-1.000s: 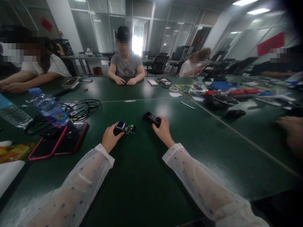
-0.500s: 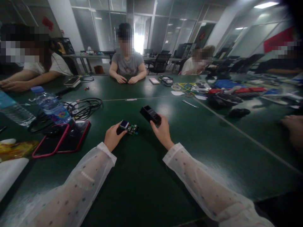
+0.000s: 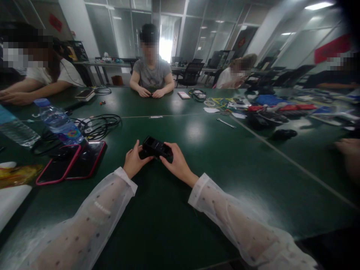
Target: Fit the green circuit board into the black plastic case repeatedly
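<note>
Over the dark green table, both hands meet at a black plastic casing (image 3: 156, 147) with a rectangular window. My right hand (image 3: 178, 159) grips its right end between thumb and fingers. At the left end is my left hand (image 3: 135, 159), thumb and fingers curved around the circuit board with a small screen, which the casing now covers from view. My left index finger is raised a little. Whether the casing sits fully down on the board cannot be seen.
To the left lie two red-edged phones (image 3: 86, 161), a tilted water bottle (image 3: 57, 122) and coiled black cables (image 3: 102, 125). A wrench (image 3: 226, 123) and a heap of cables and tools (image 3: 270, 107) are on the right. A person in grey (image 3: 152, 75) sits opposite.
My right hand has moved left, bringing the black casing over the circuit board in my left hand. The board and its screen have gone out of sight beneath it.
</note>
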